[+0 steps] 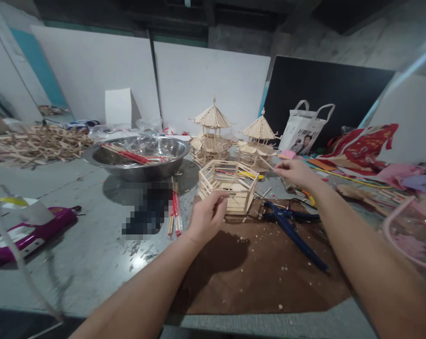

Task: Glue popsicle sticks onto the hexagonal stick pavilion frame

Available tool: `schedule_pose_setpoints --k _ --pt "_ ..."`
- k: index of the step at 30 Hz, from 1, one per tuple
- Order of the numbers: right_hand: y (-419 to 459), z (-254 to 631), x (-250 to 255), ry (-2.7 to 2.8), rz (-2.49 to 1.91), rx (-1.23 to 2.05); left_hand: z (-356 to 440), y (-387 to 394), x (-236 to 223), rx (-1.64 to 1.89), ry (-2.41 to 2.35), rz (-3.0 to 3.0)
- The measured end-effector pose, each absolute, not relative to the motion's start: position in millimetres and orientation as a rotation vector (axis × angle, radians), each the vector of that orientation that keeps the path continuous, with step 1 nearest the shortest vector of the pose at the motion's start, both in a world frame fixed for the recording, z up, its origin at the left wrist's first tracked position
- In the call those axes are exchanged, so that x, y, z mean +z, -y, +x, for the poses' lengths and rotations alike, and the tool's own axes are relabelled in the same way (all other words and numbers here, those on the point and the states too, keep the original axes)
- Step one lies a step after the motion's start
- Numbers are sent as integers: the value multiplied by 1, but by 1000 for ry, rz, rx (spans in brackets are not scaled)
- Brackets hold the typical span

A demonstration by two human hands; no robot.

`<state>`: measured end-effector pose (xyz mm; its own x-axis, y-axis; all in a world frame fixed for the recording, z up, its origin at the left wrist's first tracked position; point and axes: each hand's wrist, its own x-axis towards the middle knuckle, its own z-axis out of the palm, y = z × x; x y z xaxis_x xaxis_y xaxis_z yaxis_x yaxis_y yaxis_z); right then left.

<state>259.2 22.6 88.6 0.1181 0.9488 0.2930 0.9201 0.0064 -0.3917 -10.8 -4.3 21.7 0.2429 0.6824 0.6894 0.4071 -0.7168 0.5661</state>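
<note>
A six-sided open frame of thin wooden sticks stands on a brown board. My left hand is closed at its near left side, with fingers curled; what lies between the fingertips is hidden. To the right of the frame and above the board, my right hand pinches a thin wooden stick, which points up and left. Below that hand, blue-handled pliers lie on the board. Behind the frame stand two stick-built pagoda models, a taller one and a shorter one.
A steel basin holds red-wrapped sticks and clear plastic. Stick packets lie left of the board. A purple device with a pale cable sits at far left, before a heap of wood pieces. A pink-rimmed container stands right.
</note>
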Motion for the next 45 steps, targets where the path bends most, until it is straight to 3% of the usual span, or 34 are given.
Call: schedule_pose_setpoints --k 2,6,15,24,32,38,45 --pt "-28 273 68 1913 -2214 17 -9 5 19 1321 -1011 2333" --pt "-40 280 32 1982 -2354 -50 -7 1 15 1090 -1055 2449" --pt "-60 259 21 2355 -2238 -80 -6 -4 9 724 -1169 2555" --pt "-66 263 23 2315 -2066 -1 -6 -4 9 697 -1156 2576" --pt "-43 292 70 1995 -1875 12 -5 -3 11 721 -1121 2598" --pt "-27 224 111 2040 -1406 471 -7 -4 11 717 -1150 2571" --pt "-28 170 117 2302 -1400 550 -7 -4 8 753 -1156 2562"
